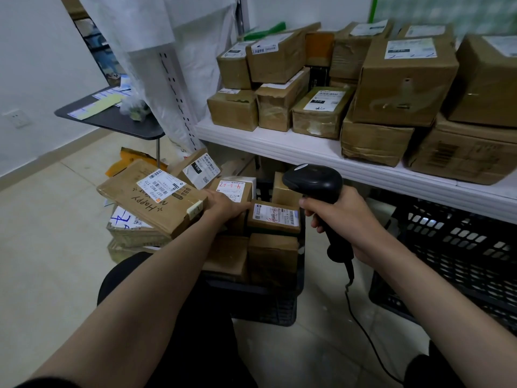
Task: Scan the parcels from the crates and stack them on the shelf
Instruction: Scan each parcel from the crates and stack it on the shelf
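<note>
Over the near crate (268,303), below the front edge of the shelf (279,144), the left hand (223,205) gripped a long flat parcel (152,198), its fingers (246,206) curled round the parcel's right end, one fingertip reaching toward a small labelled box (275,217) just beside it in the crate. The right hand (344,217) was wrapped tightly round the handle of the scanner (313,182), whose head pointed away from the person toward the shelf edge rather than at the held parcel. The parcel's long axis ran from the hand out to the left and slightly away, tilted with its far left corner raised, and its white label (161,184) faced up with the print upside down to the viewer. Held by one end only, the parcel likely put its whole weight on that grip, so it could sag or slip onto the loose boxes (134,233) piled at the crate's left side and knock them over. A scan might also miss, because the scanner would have to swing left to meet the label. The scanner's cable (363,329) trailed across the floor and could snag on a second crate (461,247) under the shelf. The shelf already carried stacked cartons (405,79) near its front edge, so a careless placement might push one off.
</note>
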